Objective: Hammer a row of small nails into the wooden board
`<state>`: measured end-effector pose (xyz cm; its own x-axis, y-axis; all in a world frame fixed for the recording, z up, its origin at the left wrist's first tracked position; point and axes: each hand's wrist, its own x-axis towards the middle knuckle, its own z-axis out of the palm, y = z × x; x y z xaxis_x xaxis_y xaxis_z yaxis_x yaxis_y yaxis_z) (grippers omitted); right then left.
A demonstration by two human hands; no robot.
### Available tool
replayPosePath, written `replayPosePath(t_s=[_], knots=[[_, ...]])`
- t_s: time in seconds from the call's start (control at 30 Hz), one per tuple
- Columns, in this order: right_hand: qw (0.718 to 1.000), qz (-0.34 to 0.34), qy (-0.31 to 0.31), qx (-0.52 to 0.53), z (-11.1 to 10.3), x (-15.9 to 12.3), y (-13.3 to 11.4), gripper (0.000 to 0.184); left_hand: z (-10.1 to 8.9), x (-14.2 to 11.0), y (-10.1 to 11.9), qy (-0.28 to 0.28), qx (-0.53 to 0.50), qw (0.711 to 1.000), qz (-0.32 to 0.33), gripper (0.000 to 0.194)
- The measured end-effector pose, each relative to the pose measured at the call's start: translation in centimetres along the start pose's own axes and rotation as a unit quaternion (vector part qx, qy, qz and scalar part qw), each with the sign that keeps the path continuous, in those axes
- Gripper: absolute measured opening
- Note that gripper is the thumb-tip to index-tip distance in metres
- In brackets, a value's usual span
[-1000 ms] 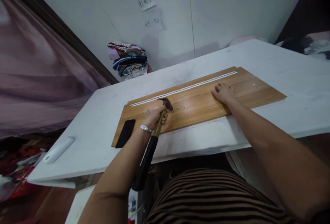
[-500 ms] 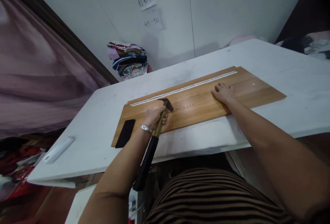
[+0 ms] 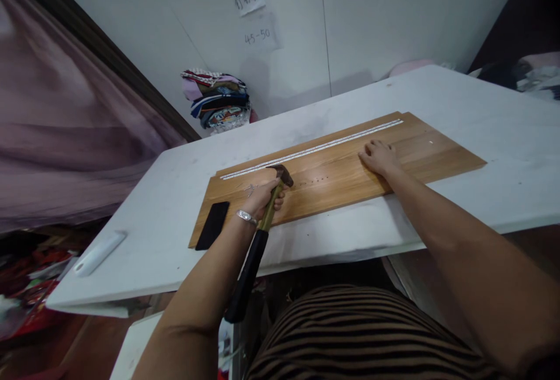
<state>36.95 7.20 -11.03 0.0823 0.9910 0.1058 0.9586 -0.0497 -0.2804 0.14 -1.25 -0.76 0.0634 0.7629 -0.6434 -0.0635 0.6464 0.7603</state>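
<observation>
My left hand (image 3: 262, 193) is closed round the upper shaft of a hammer (image 3: 256, 246), just below its dark head, which rests on a long wooden board (image 3: 341, 178). The hammer's black grip hangs past the table's near edge. A short row of small dark nails (image 3: 315, 180) stands in the board to the right of the hammer head. My right hand (image 3: 380, 157) lies flat on the board farther right, fingers stretched out and holding nothing. A pale strip (image 3: 312, 149) runs along the board's far edge.
The board lies on a white table (image 3: 481, 105). A black phone (image 3: 213, 225) rests on the board's left end, and a white flat piece (image 3: 99, 253) lies near the table's left corner. Folded clothes (image 3: 217, 103) are stacked against the wall behind.
</observation>
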Motion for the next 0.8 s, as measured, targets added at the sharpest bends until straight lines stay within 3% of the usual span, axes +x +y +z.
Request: replayPosePath(t_s=[0.8], knots=[[1.000,0.002,0.001,0.000,0.08,0.11,-0.03,0.044,0.08,-0.22,-0.08,0.014,0.002,1.000,-0.002,0.030]])
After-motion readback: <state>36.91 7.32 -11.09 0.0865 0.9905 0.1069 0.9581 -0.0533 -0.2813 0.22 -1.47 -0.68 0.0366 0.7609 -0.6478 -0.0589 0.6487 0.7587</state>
